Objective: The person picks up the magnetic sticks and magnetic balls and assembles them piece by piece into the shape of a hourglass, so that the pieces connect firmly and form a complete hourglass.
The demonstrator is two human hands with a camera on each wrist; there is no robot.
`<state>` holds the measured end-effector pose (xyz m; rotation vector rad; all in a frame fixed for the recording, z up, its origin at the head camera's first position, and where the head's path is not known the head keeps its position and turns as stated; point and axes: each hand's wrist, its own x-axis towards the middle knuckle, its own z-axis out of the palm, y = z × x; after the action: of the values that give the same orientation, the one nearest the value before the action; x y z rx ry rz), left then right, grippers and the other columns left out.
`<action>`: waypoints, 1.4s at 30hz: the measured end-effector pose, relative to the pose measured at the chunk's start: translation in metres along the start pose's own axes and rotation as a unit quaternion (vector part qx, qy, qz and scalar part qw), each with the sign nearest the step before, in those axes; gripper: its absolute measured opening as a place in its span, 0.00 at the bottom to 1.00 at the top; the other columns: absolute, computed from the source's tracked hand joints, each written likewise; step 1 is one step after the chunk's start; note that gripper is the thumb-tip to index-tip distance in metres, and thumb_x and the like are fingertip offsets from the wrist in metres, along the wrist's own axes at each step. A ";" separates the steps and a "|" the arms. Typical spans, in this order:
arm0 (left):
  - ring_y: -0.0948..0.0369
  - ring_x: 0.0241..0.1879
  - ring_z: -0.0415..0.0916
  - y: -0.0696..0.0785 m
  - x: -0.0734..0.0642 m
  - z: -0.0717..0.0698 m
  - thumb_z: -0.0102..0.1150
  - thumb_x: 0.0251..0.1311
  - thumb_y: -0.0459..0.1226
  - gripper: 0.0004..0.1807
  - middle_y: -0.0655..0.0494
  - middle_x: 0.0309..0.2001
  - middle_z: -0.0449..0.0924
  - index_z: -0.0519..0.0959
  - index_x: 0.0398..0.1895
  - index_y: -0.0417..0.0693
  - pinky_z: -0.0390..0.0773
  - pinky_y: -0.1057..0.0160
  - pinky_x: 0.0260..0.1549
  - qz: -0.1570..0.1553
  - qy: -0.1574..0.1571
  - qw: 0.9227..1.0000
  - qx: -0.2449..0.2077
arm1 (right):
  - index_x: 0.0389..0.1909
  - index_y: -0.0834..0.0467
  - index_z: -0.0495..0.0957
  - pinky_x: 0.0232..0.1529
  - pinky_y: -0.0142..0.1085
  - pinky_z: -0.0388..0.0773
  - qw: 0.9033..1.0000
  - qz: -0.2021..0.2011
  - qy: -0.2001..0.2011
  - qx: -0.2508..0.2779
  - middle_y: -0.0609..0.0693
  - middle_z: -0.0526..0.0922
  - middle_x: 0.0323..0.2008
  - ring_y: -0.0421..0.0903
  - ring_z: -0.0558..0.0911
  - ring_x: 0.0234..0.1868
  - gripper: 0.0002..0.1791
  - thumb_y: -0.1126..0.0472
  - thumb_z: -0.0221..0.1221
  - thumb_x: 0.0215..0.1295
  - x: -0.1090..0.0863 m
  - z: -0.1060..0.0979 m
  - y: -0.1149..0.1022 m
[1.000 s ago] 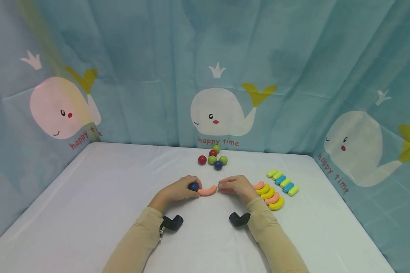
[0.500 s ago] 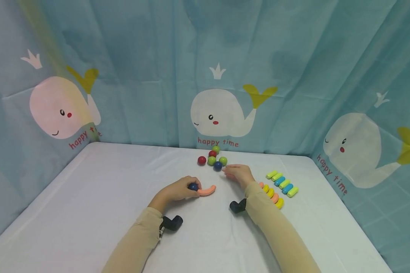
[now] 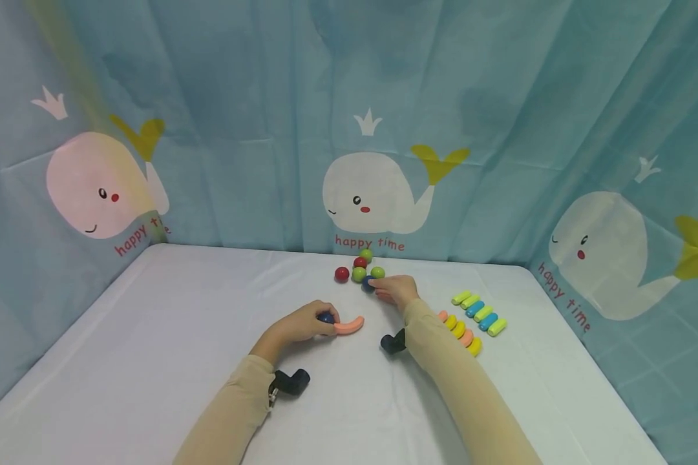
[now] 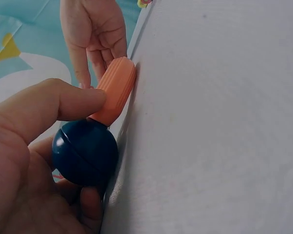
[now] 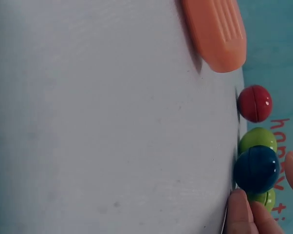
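In the head view my left hand grips a dark blue ball with a seam. Its fingers curl behind the ball, and the thumb lies against a curved orange stick, ridged, whose end meets the ball. My right hand reaches to a second dark blue ball at the near side of a ball cluster. In the right wrist view its fingers are right at that ball, while the thumb stands a little apart from it on the other side.
Behind the second blue ball lie red balls and green balls. To the right, curved yellow and orange pieces form a row, partly behind the right sleeve. Short green and blue cylinders line up beyond. A printed curtain borders the white table.
My right hand has moved from beside the orange stick's free end, away from me, to the blue ball at the cluster. The left hand keeps its hold in nearly the same place.
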<state>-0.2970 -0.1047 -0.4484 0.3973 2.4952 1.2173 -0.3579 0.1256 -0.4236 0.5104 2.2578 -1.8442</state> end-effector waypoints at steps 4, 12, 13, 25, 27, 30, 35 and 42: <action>0.56 0.47 0.68 -0.002 0.000 0.001 0.65 0.59 0.40 0.07 0.51 0.48 0.72 0.80 0.40 0.52 0.71 0.60 0.45 0.006 -0.005 1.000 -0.010 | 0.62 0.69 0.71 0.54 0.36 0.82 1.000 0.009 0.021 -0.006 0.61 0.81 0.58 0.46 0.87 0.45 0.36 0.60 0.73 0.54 0.005 0.004 -0.001; 0.56 0.45 0.68 -0.001 0.002 0.004 0.65 0.58 0.41 0.08 0.52 0.47 0.72 0.81 0.40 0.52 0.69 0.61 0.43 0.006 -0.007 1.000 -0.016 | 0.56 0.68 0.78 0.43 0.30 0.84 0.999 -0.025 0.004 -0.037 0.61 0.83 0.54 0.41 0.82 0.36 0.27 0.64 0.71 0.55 0.008 0.005 0.000; 0.57 0.45 0.68 -0.001 0.002 0.004 0.65 0.58 0.41 0.08 0.52 0.47 0.72 0.81 0.40 0.52 0.69 0.61 0.43 0.006 -0.007 1.000 -0.016 | 0.55 0.67 0.79 0.44 0.30 0.84 0.999 -0.030 -0.006 -0.043 0.60 0.83 0.54 0.41 0.83 0.38 0.25 0.63 0.71 0.56 0.007 0.004 0.001; 0.55 0.51 0.69 0.001 0.001 0.000 0.65 0.60 0.44 0.09 0.51 0.52 0.74 0.81 0.42 0.56 0.71 0.54 0.53 0.014 -0.006 1.000 0.003 | 0.53 0.57 0.84 0.61 0.42 0.78 0.983 -0.072 -0.106 -0.130 0.54 0.84 0.56 0.44 0.85 0.49 0.21 0.59 0.70 0.57 -0.012 -0.031 0.018; 0.55 0.51 0.68 0.000 0.001 -0.002 0.65 0.60 0.45 0.09 0.52 0.52 0.74 0.81 0.42 0.57 0.70 0.54 0.53 0.016 -0.008 1.000 0.000 | 0.51 0.57 0.85 0.59 0.40 0.79 0.983 -0.069 -0.107 -0.135 0.53 0.85 0.55 0.41 0.85 0.45 0.20 0.60 0.70 0.56 -0.014 -0.032 0.018; 0.55 0.52 0.68 -0.003 0.000 -0.004 0.65 0.61 0.46 0.10 0.52 0.53 0.74 0.81 0.43 0.58 0.70 0.54 0.54 0.015 -0.013 1.000 -0.007 | 0.51 0.56 0.85 0.55 0.38 0.80 0.982 -0.063 -0.115 -0.137 0.53 0.85 0.54 0.40 0.85 0.44 0.20 0.60 0.71 0.55 -0.016 -0.032 0.019; 0.55 0.54 0.67 -0.006 0.000 -0.005 0.66 0.61 0.47 0.10 0.52 0.54 0.73 0.81 0.44 0.59 0.69 0.53 0.56 0.012 -0.021 1.000 -0.020 | 0.49 0.53 0.86 0.52 0.36 0.80 0.979 -0.056 -0.117 -0.157 0.51 0.86 0.52 0.41 0.84 0.42 0.19 0.58 0.72 0.55 -0.020 -0.030 0.020; 0.55 0.55 0.66 -0.006 0.000 -0.005 0.67 0.60 0.46 0.10 0.53 0.54 0.73 0.83 0.43 0.57 0.68 0.53 0.57 0.013 -0.016 0.999 -0.033 | 0.49 0.54 0.86 0.54 0.37 0.81 0.971 -0.077 -0.142 -0.174 0.51 0.86 0.52 0.42 0.84 0.44 0.19 0.58 0.72 0.56 -0.024 -0.031 0.021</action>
<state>-0.2992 -0.1119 -0.4507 0.4307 2.4236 1.2890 -0.3257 0.1556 -0.4284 0.0122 2.3936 -1.4192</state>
